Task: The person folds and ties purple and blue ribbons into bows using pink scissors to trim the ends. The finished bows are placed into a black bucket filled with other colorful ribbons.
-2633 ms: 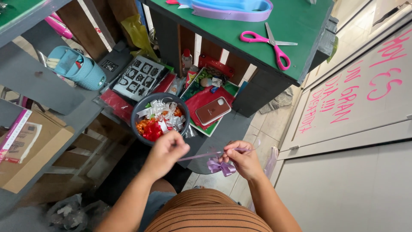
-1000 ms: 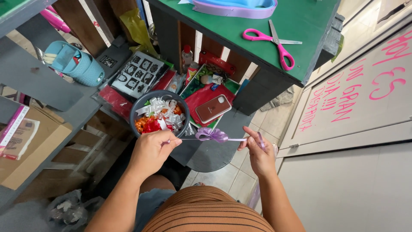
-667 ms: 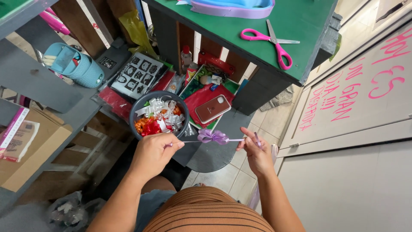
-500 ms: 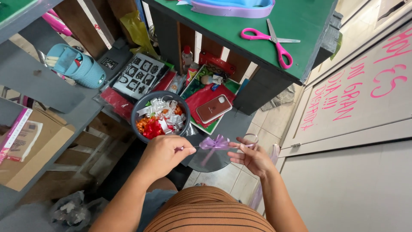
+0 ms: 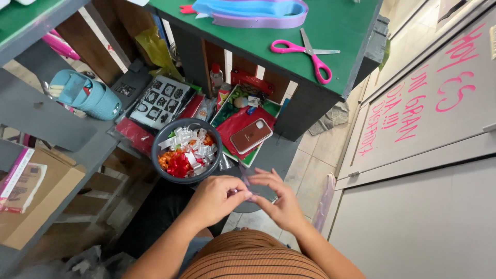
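Both hands are pinched together right in front of the body, the left hand (image 5: 214, 199) and right hand (image 5: 279, 201) meeting fingertip to fingertip with each grip closed tight on a small purple ribbon (image 5: 245, 178), most of which is hidden behind the fingers so I can't make out its shape. Just above the left hand sits a dark round bowl (image 5: 161, 155) stuffed with white, orange and red bows, with a phone in a brown case (image 5: 251, 136) right beside it. Further up, pink scissors (image 5: 305, 50) lie on the green counter (image 5: 356, 31), well apart from the hands.
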